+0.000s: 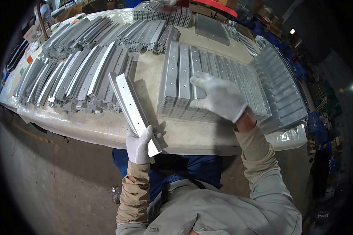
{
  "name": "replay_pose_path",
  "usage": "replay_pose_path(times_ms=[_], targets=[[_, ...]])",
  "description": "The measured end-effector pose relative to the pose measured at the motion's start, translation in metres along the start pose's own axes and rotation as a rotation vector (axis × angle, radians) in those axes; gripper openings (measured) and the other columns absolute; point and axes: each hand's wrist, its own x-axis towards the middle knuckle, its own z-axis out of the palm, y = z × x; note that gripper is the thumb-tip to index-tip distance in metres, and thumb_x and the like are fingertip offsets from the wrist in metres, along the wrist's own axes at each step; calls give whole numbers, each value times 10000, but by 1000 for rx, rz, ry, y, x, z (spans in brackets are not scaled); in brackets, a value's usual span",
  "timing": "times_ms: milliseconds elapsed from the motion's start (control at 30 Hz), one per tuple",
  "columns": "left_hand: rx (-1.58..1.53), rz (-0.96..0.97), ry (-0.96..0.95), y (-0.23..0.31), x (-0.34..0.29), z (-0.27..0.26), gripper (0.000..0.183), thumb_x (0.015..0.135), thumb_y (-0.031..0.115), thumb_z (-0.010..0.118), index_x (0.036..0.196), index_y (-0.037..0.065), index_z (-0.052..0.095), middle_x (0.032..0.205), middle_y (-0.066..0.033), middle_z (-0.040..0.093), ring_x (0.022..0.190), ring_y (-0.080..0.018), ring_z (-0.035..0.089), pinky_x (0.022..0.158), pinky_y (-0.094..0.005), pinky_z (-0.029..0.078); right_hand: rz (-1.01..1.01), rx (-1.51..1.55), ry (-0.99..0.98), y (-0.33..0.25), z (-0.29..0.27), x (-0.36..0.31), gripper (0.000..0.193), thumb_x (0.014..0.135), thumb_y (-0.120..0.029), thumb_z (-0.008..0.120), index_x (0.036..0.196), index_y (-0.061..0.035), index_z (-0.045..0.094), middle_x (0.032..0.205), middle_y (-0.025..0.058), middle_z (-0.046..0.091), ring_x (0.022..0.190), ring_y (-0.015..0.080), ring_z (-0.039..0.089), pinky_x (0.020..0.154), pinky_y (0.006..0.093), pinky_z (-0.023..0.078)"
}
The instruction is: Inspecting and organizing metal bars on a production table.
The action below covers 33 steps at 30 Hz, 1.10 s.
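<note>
My left hand, in a white glove, is closed around the near end of a silver aluminium profile with small holes along it. That profile is held tilted over the table's front edge, its far end near the loose pile. My gloved right hand has its thumb and fingers around the near part of another aluminium profile. This one lies in a row on a block of stacked profiles with clear plastic trays between the layers. The fingers partly hide its near end.
Loose grey profiles lie in piles across the table's left side. A grooved clear plastic tray leans at the right of the block. Farther back are a flat clear sheet and another profile stack. The pale covered table has a curved-looking front edge.
</note>
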Motion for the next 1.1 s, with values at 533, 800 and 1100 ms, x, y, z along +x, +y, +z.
replay_pose_path(times_ms=[533, 800, 1100], targets=[[-395, -173, -306, 9, -29, 21, 398, 918, -6, 627, 1308, -26, 554, 1156, -143, 691, 1002, -217, 696, 869, -336, 584, 294, 1052, -138, -117, 44, -86, 548, 1001, -380, 692, 1359, 23, 596, 1384, 203, 634, 1000, 213, 713, 899, 359, 573], [-264, -90, -135, 17, -43, 61, 383, 887, -9, 646, 1264, -34, 581, 1135, -127, 701, 1003, -190, 694, 873, -321, 576, 339, 1274, 65, -107, 70, -103, 392, 1036, -316, 658, 1223, 24, 599, 959, 99, 717, 814, 174, 698, 739, 301, 573], [-94, -52, -155, 15, -36, 60, 442, 877, 36, 593, 1296, -88, 527, 1021, -177, 696, 898, -224, 681, 816, -326, 570, 744, 1468, 288, -109, 38, -133, 275, 1110, -227, 483, 1187, 29, 544, 765, 65, 636, 607, 103, 595, 567, 240, 494]])
